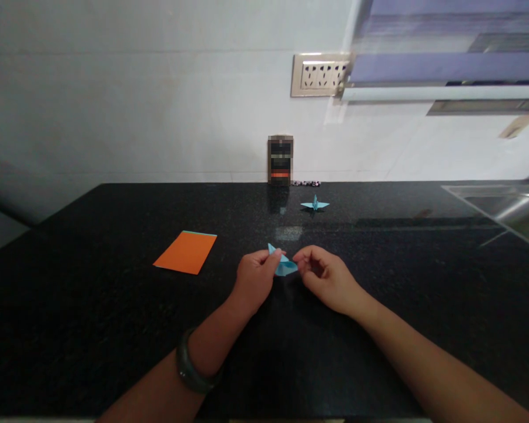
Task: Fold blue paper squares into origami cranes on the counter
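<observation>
My left hand [254, 281] pinches a small piece of light blue folded paper [285, 269] between thumb and fingers, above the dark counter. One pointed corner of the paper sticks up past the thumb. On the other side, my right hand [332, 281] is curled, its fingertips at the paper's right tip in what looks like a pinch. Part of the paper is hidden behind the left thumb. Farther back, a finished light blue paper crane [315, 204] stands with its wings spread.
Orange square paper [187, 252] lies to the left on the black speckled counter [114, 329], a green edge showing beneath. A blurred-out upright device [281, 161] leans at the wall beside a beaded strand [307, 183]. At right is a metal sink [522, 214].
</observation>
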A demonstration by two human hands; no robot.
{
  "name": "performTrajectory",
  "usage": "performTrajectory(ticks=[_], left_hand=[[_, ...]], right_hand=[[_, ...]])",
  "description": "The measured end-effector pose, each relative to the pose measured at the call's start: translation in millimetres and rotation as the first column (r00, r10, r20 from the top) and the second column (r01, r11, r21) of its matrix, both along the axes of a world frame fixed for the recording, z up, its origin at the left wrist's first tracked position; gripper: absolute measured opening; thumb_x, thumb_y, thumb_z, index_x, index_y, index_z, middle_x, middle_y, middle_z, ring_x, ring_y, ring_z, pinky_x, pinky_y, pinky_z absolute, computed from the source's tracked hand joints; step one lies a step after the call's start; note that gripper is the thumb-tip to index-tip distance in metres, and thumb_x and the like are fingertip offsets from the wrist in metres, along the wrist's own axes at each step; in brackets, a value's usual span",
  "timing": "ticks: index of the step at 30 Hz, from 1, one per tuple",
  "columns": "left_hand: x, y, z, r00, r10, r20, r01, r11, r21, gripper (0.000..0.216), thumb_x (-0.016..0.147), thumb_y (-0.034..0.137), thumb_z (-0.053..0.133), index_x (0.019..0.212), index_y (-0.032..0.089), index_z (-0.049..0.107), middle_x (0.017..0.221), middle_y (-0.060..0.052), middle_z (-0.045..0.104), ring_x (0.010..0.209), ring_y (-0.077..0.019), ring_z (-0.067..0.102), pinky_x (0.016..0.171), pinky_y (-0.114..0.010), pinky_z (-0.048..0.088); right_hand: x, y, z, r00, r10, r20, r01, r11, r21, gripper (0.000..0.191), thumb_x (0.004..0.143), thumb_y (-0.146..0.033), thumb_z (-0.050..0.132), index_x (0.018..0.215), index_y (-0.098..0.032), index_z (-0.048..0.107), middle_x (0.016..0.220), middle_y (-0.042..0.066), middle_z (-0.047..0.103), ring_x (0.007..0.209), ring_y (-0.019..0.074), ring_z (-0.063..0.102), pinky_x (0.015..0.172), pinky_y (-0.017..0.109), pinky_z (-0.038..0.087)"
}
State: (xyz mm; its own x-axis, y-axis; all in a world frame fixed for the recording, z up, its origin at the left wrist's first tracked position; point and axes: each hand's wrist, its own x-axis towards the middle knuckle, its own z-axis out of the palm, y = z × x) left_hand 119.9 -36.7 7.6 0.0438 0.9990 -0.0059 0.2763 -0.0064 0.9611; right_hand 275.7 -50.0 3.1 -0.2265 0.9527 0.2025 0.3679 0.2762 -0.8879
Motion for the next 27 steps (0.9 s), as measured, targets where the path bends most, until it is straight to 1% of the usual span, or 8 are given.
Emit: performTrajectory(ticks=[4,6,9,12,14,19,23,27], left_hand=[[4.6,-1.3,0.5,0.966,0.119,0.228,-0.098,0.99,-0.1,0.029,0.073,0.038,0.054,0.085,0.014,0.065,0.066,-0.001,0.059,0.051,-0.0097,0.051,0.045,-0.02,0.04],[7.2,-2.7,-0.1,0.927,0.128,0.353,-0.077,0.985,-0.155,0.027,0.071,0.035,0.059,0.088,0.015,0.062,0.071,-0.001,0.062,0.058,-0.0111,0.057,0.052,-0.022,0.045],[8.5,-4.3,-0.2,0.893,0.134,0.429,-0.023,0.967,-0.254,0.021,0.066,0.029,0.064,0.08,0.014,0.057,0.069,-0.001,0.063,0.061,-0.0113,0.06,0.055,-0.021,0.046],[7.5,-5.0,1.2,0.879,0.126,0.461,0.056,0.931,-0.361,0.016,0.066,0.022,0.063,0.075,0.014,0.053,0.068,-0.003,0.064,0.062,-0.0123,0.062,0.053,-0.019,0.045],[6.9,-5.4,1.9,0.868,0.1,0.486,0.116,0.912,-0.394,0.019,0.066,0.019,0.063,0.08,0.014,0.051,0.068,-0.003,0.064,0.06,-0.0126,0.063,0.052,-0.019,0.045],[8.8,-7.6,1.1,0.869,-0.056,0.492,0.254,0.903,-0.346,0.044,0.069,0.023,0.063,0.11,0.019,0.048,0.074,-0.003,0.065,0.058,-0.0119,0.062,0.05,-0.02,0.045],[12.0,-9.5,-1.1,0.884,-0.134,0.447,0.281,0.918,-0.281,0.029,0.075,0.031,0.057,0.098,0.015,0.058,0.071,-0.004,0.065,0.058,-0.0107,0.062,0.053,-0.02,0.046],[14.3,-9.9,-1.7,0.908,-0.137,0.396,0.249,0.936,-0.248,0.028,0.075,0.031,0.056,0.097,0.013,0.06,0.066,-0.003,0.063,0.054,-0.01,0.059,0.049,-0.019,0.045]], right_hand=[[-4.7,-2.0,-1.0,0.996,0.074,-0.059,-0.077,0.996,-0.052,0.039,0.067,-0.02,0.065,0.101,-0.022,0.046,0.075,-0.003,0.05,0.056,0.0079,0.048,0.05,0.02,0.041],[-6.8,-1.3,-3.0,0.996,0.025,-0.091,-0.03,0.998,-0.059,0.031,0.07,-0.024,0.064,0.096,-0.021,0.048,0.07,-0.004,0.05,0.056,0.0085,0.048,0.05,0.021,0.041],[-6.4,1.5,-5.7,0.991,-0.059,-0.117,0.054,0.998,-0.043,0.016,0.077,-0.026,0.057,0.091,-0.019,0.053,0.071,-0.001,0.053,0.06,0.0103,0.051,0.053,0.022,0.043],[-2.9,4.0,-6.6,0.993,-0.091,-0.075,0.093,0.995,0.031,0.014,0.08,-0.024,0.053,0.092,-0.019,0.056,0.079,0.002,0.058,0.068,0.0122,0.054,0.062,0.026,0.046],[-0.8,4.9,-6.1,0.995,-0.096,-0.025,0.098,0.99,0.098,0.014,0.081,-0.022,0.051,0.093,-0.019,0.058,0.083,0.003,0.058,0.072,0.0129,0.055,0.067,0.027,0.046],[1.8,6.1,-2.4,0.992,-0.102,0.079,0.088,0.982,0.169,0.013,0.081,-0.021,0.051,0.089,-0.02,0.062,0.082,0.003,0.058,0.075,0.0138,0.056,0.068,0.028,0.045],[2.4,7.5,-0.5,0.988,-0.114,0.1,0.096,0.981,0.167,0.012,0.081,-0.021,0.053,0.088,-0.02,0.063,0.079,0.003,0.058,0.073,0.0139,0.056,0.067,0.028,0.045],[2.2,8.0,-0.2,0.991,-0.104,0.079,0.086,0.976,0.2,0.014,0.08,-0.021,0.054,0.088,-0.022,0.066,0.076,0.002,0.059,0.071,0.0137,0.056,0.065,0.027,0.045]])
